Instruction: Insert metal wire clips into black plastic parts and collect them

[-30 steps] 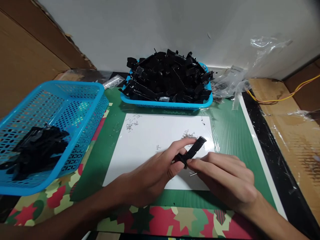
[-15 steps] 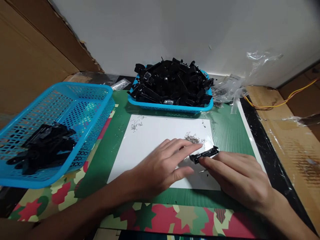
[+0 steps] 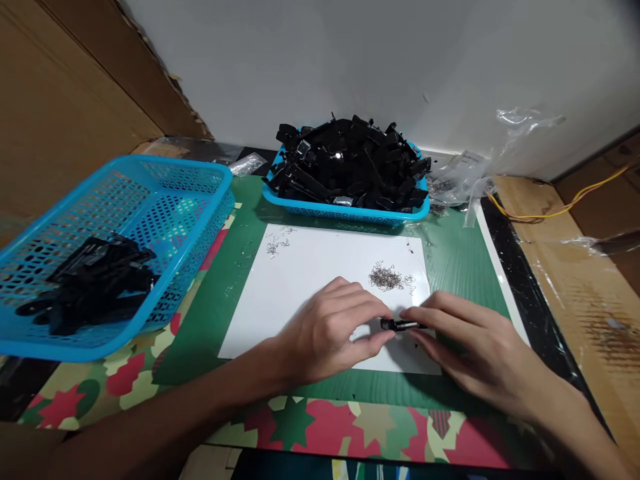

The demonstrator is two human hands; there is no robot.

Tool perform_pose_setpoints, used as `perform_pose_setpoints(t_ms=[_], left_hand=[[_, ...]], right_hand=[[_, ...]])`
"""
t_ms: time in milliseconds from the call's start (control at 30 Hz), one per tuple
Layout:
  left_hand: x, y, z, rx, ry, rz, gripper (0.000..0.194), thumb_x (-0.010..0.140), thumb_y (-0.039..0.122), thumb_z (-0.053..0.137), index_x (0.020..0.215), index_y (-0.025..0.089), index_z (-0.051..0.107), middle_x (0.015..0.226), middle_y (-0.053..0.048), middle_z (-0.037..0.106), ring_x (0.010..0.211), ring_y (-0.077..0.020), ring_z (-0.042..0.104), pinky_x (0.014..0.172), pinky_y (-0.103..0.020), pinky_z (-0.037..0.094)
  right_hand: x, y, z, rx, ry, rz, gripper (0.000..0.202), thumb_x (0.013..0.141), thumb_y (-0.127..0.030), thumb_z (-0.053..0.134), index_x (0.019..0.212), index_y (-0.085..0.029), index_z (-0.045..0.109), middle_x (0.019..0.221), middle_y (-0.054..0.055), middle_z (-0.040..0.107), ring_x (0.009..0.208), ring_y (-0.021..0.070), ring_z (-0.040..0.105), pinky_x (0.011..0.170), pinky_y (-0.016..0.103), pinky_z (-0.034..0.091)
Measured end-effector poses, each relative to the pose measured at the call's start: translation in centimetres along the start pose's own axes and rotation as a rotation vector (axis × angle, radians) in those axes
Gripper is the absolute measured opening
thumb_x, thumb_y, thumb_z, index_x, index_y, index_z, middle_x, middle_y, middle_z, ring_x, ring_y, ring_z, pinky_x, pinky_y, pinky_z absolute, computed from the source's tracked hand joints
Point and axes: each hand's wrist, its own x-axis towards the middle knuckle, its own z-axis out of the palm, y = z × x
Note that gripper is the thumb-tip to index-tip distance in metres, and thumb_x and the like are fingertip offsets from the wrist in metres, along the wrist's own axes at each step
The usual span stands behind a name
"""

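A small black plastic part (image 3: 400, 325) is held low over the white sheet, between both hands. My right hand (image 3: 475, 340) grips its right end between thumb and fingers, which hide much of it. At its left end, the thumb and fingertips of my left hand (image 3: 345, 323) pinch it. Just beyond the part, a pile of tiny bent wire springs (image 3: 385, 277) lies on the white sheet (image 3: 310, 280). A few more loose springs (image 3: 274, 248) are scattered near the sheet's far left corner.
A blue basket (image 3: 345, 211) heaped with black plastic parts (image 3: 350, 163) stands at the back. Another blue basket (image 3: 200, 220) on the left holds fewer black parts (image 3: 95, 280). Clear plastic bags (image 3: 457, 177) lie at back right, near cardboard (image 3: 565, 267) and a yellow wire (image 3: 575, 197).
My left hand has closed from spread fingers onto the part's left end. The part has come nearer to me and turned level. The thin metal piece seen under my right hand no longer shows.
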Motion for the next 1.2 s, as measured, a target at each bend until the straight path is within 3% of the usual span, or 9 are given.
perform_pose_setpoints(t_ms=[100,233,300,400,500,600,833,1033,1200], left_hand=[[-0.2,-0.1,0.3,0.04,-0.021,0.016,0.011,0.099,0.023,0.066,0.105,0.014,0.069,0.091,-0.005,0.076,0.083,-0.0181,0.068,0.078,-0.034,0.044],[-0.2,-0.2,0.4,0.079,-0.059,0.002,0.013,0.1,0.025,0.063,0.102,0.015,0.071,0.086,-0.005,0.075,0.079,-0.0187,0.066,0.076,-0.035,0.044],[-0.2,-0.1,0.4,0.086,-0.06,0.005,0.013,0.1,0.026,0.062,0.102,0.015,0.071,0.085,-0.004,0.075,0.078,-0.0186,0.066,0.075,-0.035,0.043],[-0.3,-0.1,0.4,0.085,-0.054,0.029,0.013,0.1,0.025,0.063,0.102,0.016,0.072,0.086,-0.005,0.076,0.077,-0.0186,0.066,0.074,-0.035,0.043],[-0.4,-0.1,0.6,0.091,-0.047,0.039,0.013,0.101,0.025,0.062,0.101,0.016,0.072,0.087,-0.006,0.077,0.079,-0.0188,0.067,0.075,-0.035,0.043],[-0.6,-0.1,0.8,0.105,-0.036,0.049,0.013,0.101,0.025,0.062,0.105,0.016,0.072,0.091,-0.006,0.078,0.083,-0.02,0.069,0.076,-0.036,0.042],[-0.5,0.2,0.5,0.127,-0.063,0.083,0.018,0.105,0.025,0.057,0.103,0.015,0.071,0.088,-0.006,0.077,0.078,-0.0185,0.066,0.077,-0.036,0.043],[-0.4,0.4,0.2,0.148,-0.105,0.104,0.022,0.106,0.025,0.054,0.097,0.013,0.071,0.084,-0.006,0.074,0.076,-0.0185,0.063,0.075,-0.036,0.043],[-0.4,0.4,0.3,0.14,-0.1,0.067,0.019,0.104,0.024,0.057,0.098,0.014,0.071,0.082,-0.005,0.073,0.076,-0.0182,0.064,0.074,-0.035,0.044]], right_hand=[[0.0,0.4,-0.8,-0.027,0.01,0.017,0.031,0.104,-0.007,0.051,0.131,-0.017,0.064,0.108,0.01,0.068,0.095,0.0204,0.064,0.079,0.033,0.055],[0.0,0.6,-0.7,-0.162,0.157,0.004,0.039,0.099,0.0,0.054,0.128,-0.021,0.071,0.122,0.012,0.071,0.11,0.0251,0.067,0.09,0.039,0.057],[0.0,0.0,-0.2,-0.101,0.268,0.066,0.035,0.099,-0.002,0.058,0.121,-0.023,0.074,0.116,0.008,0.077,0.103,0.0218,0.073,0.087,0.035,0.06],[0.4,-1.4,1.0,0.123,0.375,0.277,0.015,0.098,-0.014,0.07,0.105,-0.025,0.077,0.096,0.001,0.081,0.081,0.0168,0.077,0.074,0.027,0.062],[0.8,-2.6,2.1,0.337,0.374,0.466,0.01,0.098,-0.025,0.072,0.089,-0.024,0.076,0.087,0.0,0.08,0.074,0.0158,0.075,0.062,0.023,0.059],[1.1,-3.0,2.6,0.4,0.372,0.521,0.015,0.098,-0.029,0.072,0.085,-0.022,0.075,0.084,0.001,0.079,0.073,0.0164,0.074,0.059,0.023,0.057],[1.5,-3.2,2.4,0.209,0.343,0.395,0.013,0.099,-0.024,0.071,0.086,-0.021,0.074,0.078,0.0,0.078,0.063,0.0136,0.07,0.058,0.023,0.055],[1.3,-3.6,2.7,0.045,0.411,0.268,0.01,0.096,-0.017,0.073,0.087,-0.022,0.074,0.078,0.0,0.08,0.057,0.0132,0.071,0.055,0.025,0.056],[1.0,-3.8,3.9,0.046,0.513,0.187,0.014,0.097,-0.012,0.068,0.095,-0.024,0.075,0.081,0.001,0.081,0.063,0.0151,0.075,0.057,0.026,0.059]])
